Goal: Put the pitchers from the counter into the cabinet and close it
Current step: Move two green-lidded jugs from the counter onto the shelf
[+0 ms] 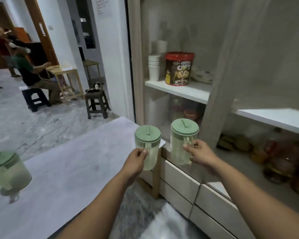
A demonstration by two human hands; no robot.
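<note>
Before the cabinet (216, 94), 2 green-lidded pitchers are held up in the air, 1 in each hand, while a 3rd pitcher (6, 169) stands well apart on the tabletop (72, 169) at the far left. My reading is that the carrying step is in hand: 2 of the 3 are lifted off and on their way to a shelf, none is stowed yet, and closing comes last.

The left hand (136, 160) is curled tight around the handle of the left pitcher (148, 146), which hangs just past the tabletop's corner. The right hand (199, 153) is likewise clamped on the handle of the right pitcher (184, 140), held a little higher and nearer the cabinet front. Both look upright.

The upper shelf (179, 90) carries a stack of paper cups (154, 67) and a red cereal tub (179, 69); the lower space behind the pitchers looks crowded and hazy. Whether a glass door already covers the left section I cannot tell. The next move probably calls for finding a bare stretch of shelf and setting each pitcher down level, clear of the cups.
</note>
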